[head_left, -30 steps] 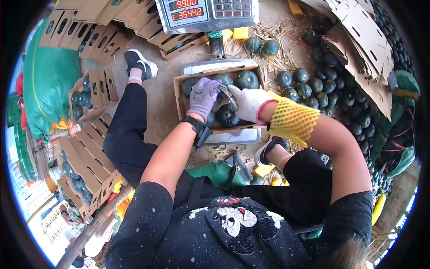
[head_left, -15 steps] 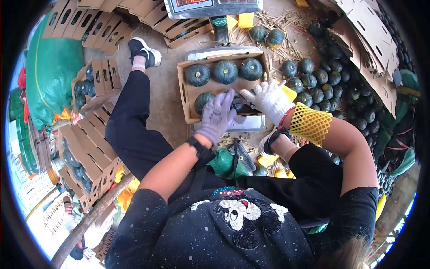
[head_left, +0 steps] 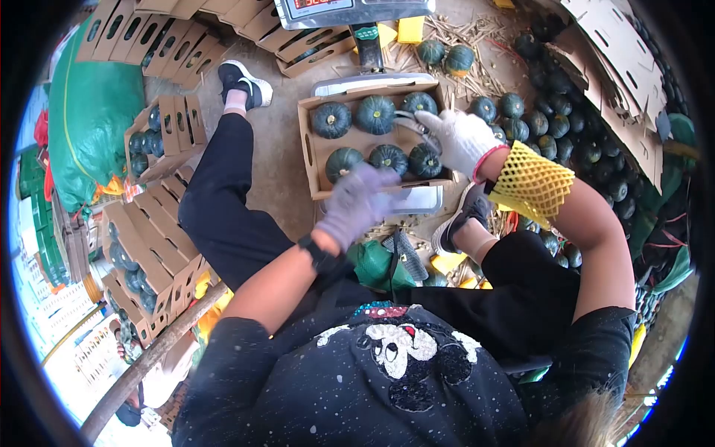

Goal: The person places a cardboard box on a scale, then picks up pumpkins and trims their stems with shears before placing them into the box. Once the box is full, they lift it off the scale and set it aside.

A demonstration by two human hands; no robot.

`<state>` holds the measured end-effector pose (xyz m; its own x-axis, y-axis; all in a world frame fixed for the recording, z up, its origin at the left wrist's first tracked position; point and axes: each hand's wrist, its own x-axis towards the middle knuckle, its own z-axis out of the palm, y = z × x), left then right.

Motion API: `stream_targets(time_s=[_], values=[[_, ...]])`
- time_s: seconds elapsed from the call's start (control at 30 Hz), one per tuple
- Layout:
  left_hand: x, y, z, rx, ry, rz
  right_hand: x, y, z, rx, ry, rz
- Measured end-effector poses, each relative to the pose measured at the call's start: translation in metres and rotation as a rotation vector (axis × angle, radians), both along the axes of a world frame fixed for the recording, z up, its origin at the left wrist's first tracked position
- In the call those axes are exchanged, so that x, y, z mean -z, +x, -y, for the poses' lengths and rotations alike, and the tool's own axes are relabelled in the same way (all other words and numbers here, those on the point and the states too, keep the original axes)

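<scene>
A shallow cardboard box [head_left: 319, 149] lies on a metal scale platform [head_left: 417, 201] and holds two rows of dark green squashes [head_left: 375, 115]. My left hand [head_left: 357, 203], in a purple-grey glove, is blurred over the box's near edge, close to the lower left squash [head_left: 343, 164]; its fingers look spread and nothing shows in them. In a white glove, my right hand [head_left: 458, 138] is closed on metal clippers [head_left: 417, 127], whose end points left over the right side of the box. A yellow foam net [head_left: 532, 182] wraps my right forearm.
The scale's display [head_left: 356, 9] stands beyond the box. Many loose squashes [head_left: 555, 104] lie at the right, beside flat cardboard [head_left: 618, 67]. Boxes with squashes [head_left: 153, 261] and a green sack [head_left: 97, 119] are at the left. A person [head_left: 167, 372] is partly visible lower left.
Both hands have moved apart, the left toward me, the right up and rightward with the clippers. The lower middle and lower right squashes are now uncovered.
</scene>
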<state>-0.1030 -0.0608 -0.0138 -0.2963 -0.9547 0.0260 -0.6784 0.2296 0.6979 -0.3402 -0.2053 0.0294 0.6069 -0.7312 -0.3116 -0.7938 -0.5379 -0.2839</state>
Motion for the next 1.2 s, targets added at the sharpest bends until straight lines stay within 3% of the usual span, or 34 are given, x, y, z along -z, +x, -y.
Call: stream_targets(time_s=[0.03, 0.1, 0.13, 0.17, 0.23, 0.27, 0.33, 0.47, 0.57, 0.7, 0.73, 0.83, 1.0, 1.2], values=[[-0.013, -0.001, -0.02, 0.287, 0.145, -0.183, 0.006, -0.004, 0.003, -0.068, -0.081, 0.034], [-0.034, 0.016, -0.055, 0.569, -0.136, 0.116, -0.002, 0.007, 0.003, -0.174, -0.095, 0.025], [-0.058, 0.017, -0.031, 0.638, 0.693, 0.253, -0.004, 0.018, 0.0, -0.265, -0.143, -0.009], [-0.051, 0.026, -0.018, 0.633, 0.693, 0.26, -0.006, 0.028, -0.002, -0.353, -0.191, -0.046], [-0.023, 0.046, -0.005, -0.258, 0.882, 0.158, 0.007, 0.049, -0.004, -0.501, -0.2, -0.028], [0.001, 0.046, -0.011, -0.261, 0.884, 0.155, 0.01, 0.059, -0.008, -0.55, -0.249, -0.043], [0.048, 0.038, -0.022, -0.462, 0.17, 0.378, 0.029, 0.071, -0.016, -0.603, -0.344, -0.026], [0.057, 0.032, -0.017, -0.52, 0.007, 0.42, 0.037, 0.083, -0.022, -0.517, -0.336, -0.034], [0.062, 0.053, -0.015, -0.449, 0.027, 0.225, 0.036, 0.087, -0.02, -0.462, -0.276, -0.067], [0.056, 0.054, -0.011, -0.535, 0.038, 0.013, 0.035, 0.091, -0.015, -0.505, -0.338, -0.085], [0.064, 0.052, -0.013, -0.476, -0.113, 0.166, 0.034, 0.091, -0.014, -0.51, -0.335, -0.087], [0.048, 0.029, -0.022, -0.569, -0.051, 0.345, 0.029, 0.093, -0.01, -0.554, -0.361, -0.04], [0.055, 0.044, -0.015, -0.496, 0.154, 0.268, 0.03, 0.088, -0.009, -0.597, -0.344, -0.051], [0.061, 0.045, -0.015, -0.514, 0.098, 0.032, 0.014, 0.097, -0.015, -0.614, -0.328, -0.094]])
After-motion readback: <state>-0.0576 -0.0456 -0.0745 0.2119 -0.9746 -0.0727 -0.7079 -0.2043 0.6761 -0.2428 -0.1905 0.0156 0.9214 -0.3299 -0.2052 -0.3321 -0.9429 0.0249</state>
